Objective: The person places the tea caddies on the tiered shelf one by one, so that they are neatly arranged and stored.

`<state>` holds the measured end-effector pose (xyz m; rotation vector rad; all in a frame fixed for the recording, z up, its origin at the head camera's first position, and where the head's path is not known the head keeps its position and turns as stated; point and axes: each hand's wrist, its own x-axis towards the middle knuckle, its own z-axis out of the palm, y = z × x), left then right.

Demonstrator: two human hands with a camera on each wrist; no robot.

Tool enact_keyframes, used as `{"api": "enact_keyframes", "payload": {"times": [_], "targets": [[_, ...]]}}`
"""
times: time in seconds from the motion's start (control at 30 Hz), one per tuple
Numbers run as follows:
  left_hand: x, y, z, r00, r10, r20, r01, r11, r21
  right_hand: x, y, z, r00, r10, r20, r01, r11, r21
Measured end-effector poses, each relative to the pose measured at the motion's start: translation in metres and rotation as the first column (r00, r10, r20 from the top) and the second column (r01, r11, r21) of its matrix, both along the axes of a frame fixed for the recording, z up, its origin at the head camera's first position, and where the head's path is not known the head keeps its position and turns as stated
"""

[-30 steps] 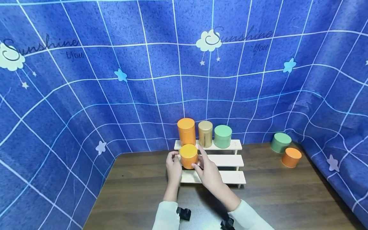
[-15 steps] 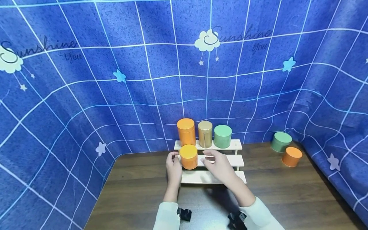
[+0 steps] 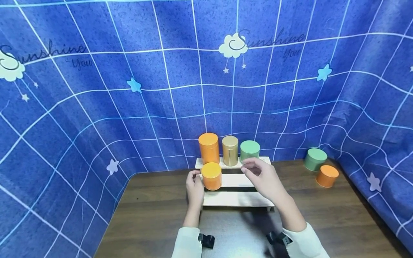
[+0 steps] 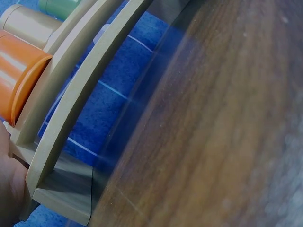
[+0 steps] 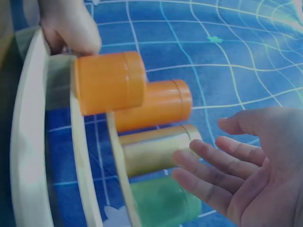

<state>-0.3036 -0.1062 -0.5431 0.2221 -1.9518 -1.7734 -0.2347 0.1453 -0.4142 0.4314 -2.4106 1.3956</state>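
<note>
A short orange canister [image 3: 211, 176] stands at the left end of the middle step of a pale three-step display rack [image 3: 238, 199]. My left hand [image 3: 195, 191] grips the rack's left end beside this canister, its fingers curled; some fingertips are hidden. My right hand [image 3: 266, 181] hovers over the rack's right side, in front of the green canister [image 3: 250, 147]. In the right wrist view, the right hand [image 5: 265, 175] has spread, loosely bent fingers and holds nothing. On the top step stand a tall orange canister [image 3: 209, 148], a slim gold canister [image 3: 230, 151] and that green canister.
At the back right of the wooden table [image 3: 155, 211], another green canister [image 3: 315, 159] and a low orange canister [image 3: 327, 176] stand close together. A blue patterned cloth [image 3: 180, 100] surrounds the table at the back and both sides.
My right hand has let go of the short orange canister and moved right, across the rack. The left hand and the canisters have stayed in place.
</note>
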Motion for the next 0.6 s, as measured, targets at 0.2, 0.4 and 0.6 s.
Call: {"api": "enact_keyframes", "payload": {"times": [0.2,0.4,0.6], "targets": [[0.002,0.001,0.001,1.000,0.012,0.001,-0.012,1.000,-0.009,0.007,0.013,0.009,0.998,-0.055,-0.044,0.053,0.997,-0.050],[0.001,0.002,-0.002,1.000,0.003,0.004,-0.003,1.000,-0.009,0.008,0.026,0.012,0.986,-0.128,-0.108,0.114,0.986,-0.125],[0.000,-0.001,-0.001,1.000,0.012,-0.001,-0.012,1.000,-0.012,0.001,0.042,0.008,0.984,-0.137,-0.117,0.097,0.950,-0.296]]}}
